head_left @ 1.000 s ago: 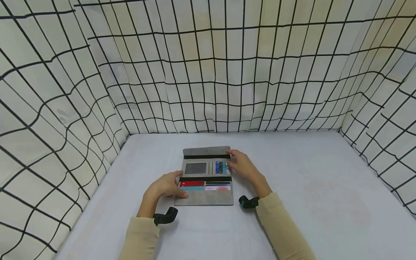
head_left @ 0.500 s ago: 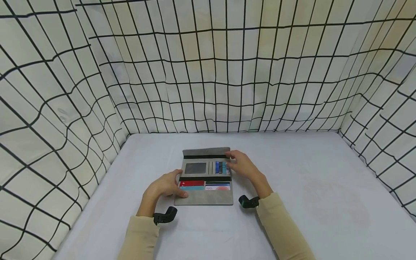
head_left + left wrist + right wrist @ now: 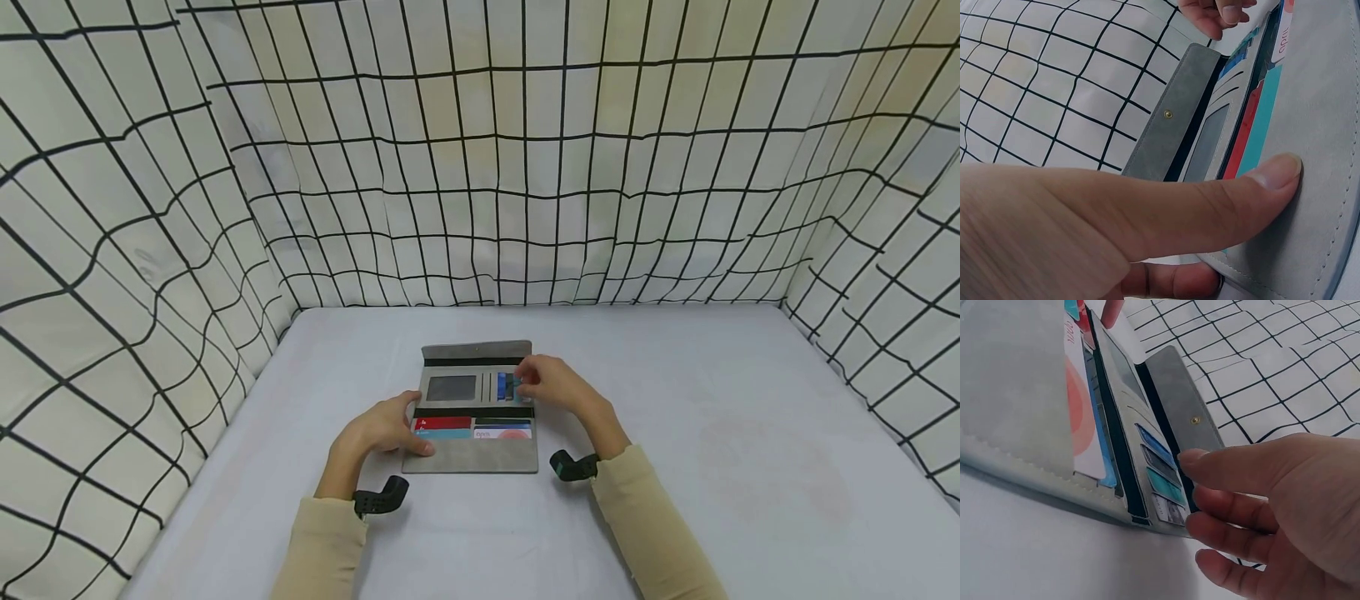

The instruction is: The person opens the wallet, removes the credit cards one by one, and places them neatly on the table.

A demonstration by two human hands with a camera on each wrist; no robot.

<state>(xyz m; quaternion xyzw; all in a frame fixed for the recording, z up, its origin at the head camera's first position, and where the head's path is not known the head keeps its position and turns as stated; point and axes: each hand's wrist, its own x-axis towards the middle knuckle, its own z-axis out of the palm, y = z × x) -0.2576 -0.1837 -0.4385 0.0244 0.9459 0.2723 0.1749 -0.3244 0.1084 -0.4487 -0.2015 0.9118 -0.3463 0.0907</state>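
A grey wallet (image 3: 471, 457) lies unfolded, with its snap-button flap (image 3: 1169, 115) at the far end. My left hand (image 3: 384, 423) grips the wallet's left edge, thumb pressed flat on the grey front panel and fingers at the edge. Over the right end of the upper section is my right hand (image 3: 557, 383), fingers loosely bent with nothing between them. Beside its thumb, a teal card (image 3: 1164, 485) and a blue card (image 3: 1155, 446) sit in narrow slots. The lower pocket holds a red card (image 3: 442, 423) and a white card with a pink circle (image 3: 1085, 415).
The wallet rests on a white-covered table (image 3: 712, 417). White walls with a black grid (image 3: 525, 167) rise at the back and both sides. A dark clear-window pocket (image 3: 452, 388) fills the wallet's upper left part. Each wrist wears a black camera mount (image 3: 382, 497).
My right hand has shifted slightly left and nearer, off the flap and over the card slots, its fingers bending more. The left hand and wallet stay about where they were.
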